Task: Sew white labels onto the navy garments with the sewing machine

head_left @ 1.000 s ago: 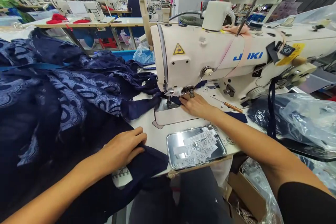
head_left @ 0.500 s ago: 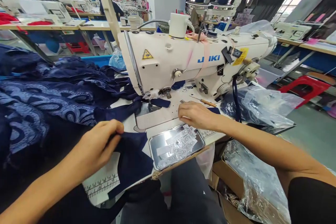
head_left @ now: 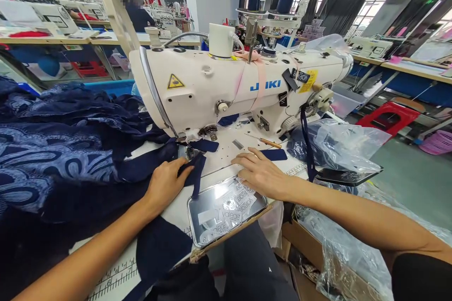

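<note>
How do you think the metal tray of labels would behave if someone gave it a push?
The tray looks stiff and probably light, being thin metal. Its labels lie loose, so they may slide. Near the table's edge, it could tip off.

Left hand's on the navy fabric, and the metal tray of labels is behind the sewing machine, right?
Not quite: the head view shows the metal tray of labels in front of the sewing machine, on your side. Your left hand is on the navy fabric.
</note>
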The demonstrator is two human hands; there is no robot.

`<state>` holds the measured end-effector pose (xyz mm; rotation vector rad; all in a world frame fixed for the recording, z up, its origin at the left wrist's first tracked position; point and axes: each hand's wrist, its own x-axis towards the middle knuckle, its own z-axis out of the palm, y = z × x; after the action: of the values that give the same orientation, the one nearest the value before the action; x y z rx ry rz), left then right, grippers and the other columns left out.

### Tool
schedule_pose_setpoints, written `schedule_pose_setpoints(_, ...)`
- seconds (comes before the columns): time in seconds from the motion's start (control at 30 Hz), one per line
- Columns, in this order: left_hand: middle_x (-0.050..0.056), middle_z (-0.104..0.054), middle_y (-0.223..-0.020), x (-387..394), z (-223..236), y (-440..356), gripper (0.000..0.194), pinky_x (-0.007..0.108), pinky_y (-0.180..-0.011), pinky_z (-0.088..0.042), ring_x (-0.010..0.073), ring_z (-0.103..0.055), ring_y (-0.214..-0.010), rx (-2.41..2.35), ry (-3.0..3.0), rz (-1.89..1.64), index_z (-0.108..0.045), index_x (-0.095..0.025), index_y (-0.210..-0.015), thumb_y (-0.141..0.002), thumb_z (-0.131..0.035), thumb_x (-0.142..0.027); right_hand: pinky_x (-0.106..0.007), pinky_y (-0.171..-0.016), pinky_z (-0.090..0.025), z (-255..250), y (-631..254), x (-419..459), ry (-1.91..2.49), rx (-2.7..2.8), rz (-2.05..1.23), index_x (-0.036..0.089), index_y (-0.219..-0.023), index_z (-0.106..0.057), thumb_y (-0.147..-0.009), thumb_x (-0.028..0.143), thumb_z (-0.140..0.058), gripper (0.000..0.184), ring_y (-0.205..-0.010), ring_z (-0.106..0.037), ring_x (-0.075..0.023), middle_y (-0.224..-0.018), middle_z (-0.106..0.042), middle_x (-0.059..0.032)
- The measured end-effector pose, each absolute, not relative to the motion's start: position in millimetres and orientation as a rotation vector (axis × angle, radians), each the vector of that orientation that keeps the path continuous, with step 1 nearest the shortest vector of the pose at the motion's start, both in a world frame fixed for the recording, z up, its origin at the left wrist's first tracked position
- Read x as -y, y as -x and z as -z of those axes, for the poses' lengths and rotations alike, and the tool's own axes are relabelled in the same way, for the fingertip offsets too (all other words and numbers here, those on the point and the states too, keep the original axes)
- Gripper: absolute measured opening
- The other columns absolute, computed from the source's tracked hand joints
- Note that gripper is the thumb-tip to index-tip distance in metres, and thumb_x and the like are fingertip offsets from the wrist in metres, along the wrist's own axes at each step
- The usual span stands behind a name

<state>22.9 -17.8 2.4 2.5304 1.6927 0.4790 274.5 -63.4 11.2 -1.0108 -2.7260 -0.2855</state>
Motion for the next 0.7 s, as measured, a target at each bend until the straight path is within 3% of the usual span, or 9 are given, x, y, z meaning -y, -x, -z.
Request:
schedule_pose_setpoints(0.2, 0.001, -0.056, -0.056, 29.5, -9.0, -26.2, 0.030, 0.026, -0.055, -0.036, 0.0186, -0.052, -0.059, -1.717, -2.425, -0.528, -0.051, -0.019, -0.060, -0.076, -0.043, -0.042, -0.050, -0.101, -0.019, -15.8, -276.8, 65.2, 1.093, 2.766, 0.047, 0.014, -0.085, -0.056, -0.076, 0.013, -0.056, 0.009, -0.119, -0.033, -0.0258, -0.125, -0.045, -0.0113)
schedule_pose_setpoints(0.43, 0.001, -0.062, -0.066, 34.9, -19.1, -29.5, 0.032, 0.025, -0.058, -0.039, 0.0168, -0.054, -0.062, -1.494, -1.938, -0.816, -0.062, -0.017, -0.070, -0.069, -0.046, -0.045, -0.042, -0.095, -0.030, -28.7, -281.6, 52.4, 1.112, 2.645, -0.590, 0.016, -0.069, -0.053, -0.072, 0.010, -0.060, 0.009, -0.112, -0.042, -0.0218, -0.116, -0.052, -0.0084)
schedule_pose_setpoints(0.6, 0.000, -0.063, -0.063, 38.9, -24.4, -25.7, 0.031, 0.023, -0.055, -0.039, 0.0137, -0.052, -0.057, -1.366, -1.533, -0.914, -0.065, -0.015, -0.066, -0.059, -0.058, -0.044, -0.042, -0.089, -0.033, -45.2, -283.4, 51.3, 1.116, 2.168, -0.666, 0.017, -0.070, -0.051, -0.076, 0.015, -0.054, 0.007, -0.096, -0.052, -0.0187, -0.094, -0.061, -0.0058)
schedule_pose_setpoints(0.7, 0.000, -0.061, -0.059, 41.9, -28.7, -26.2, 0.031, 0.022, -0.050, -0.037, 0.0116, -0.050, -0.051, -1.328, -1.369, -0.925, -0.065, -0.014, -0.065, -0.056, -0.062, -0.043, -0.038, -0.088, -0.036, -48.9, -262.9, 52.6, 0.998, 1.866, -1.036, 0.017, -0.067, -0.052, -0.073, 0.022, -0.057, 0.009, -0.097, -0.053, -0.0177, -0.099, -0.058, -0.0058)
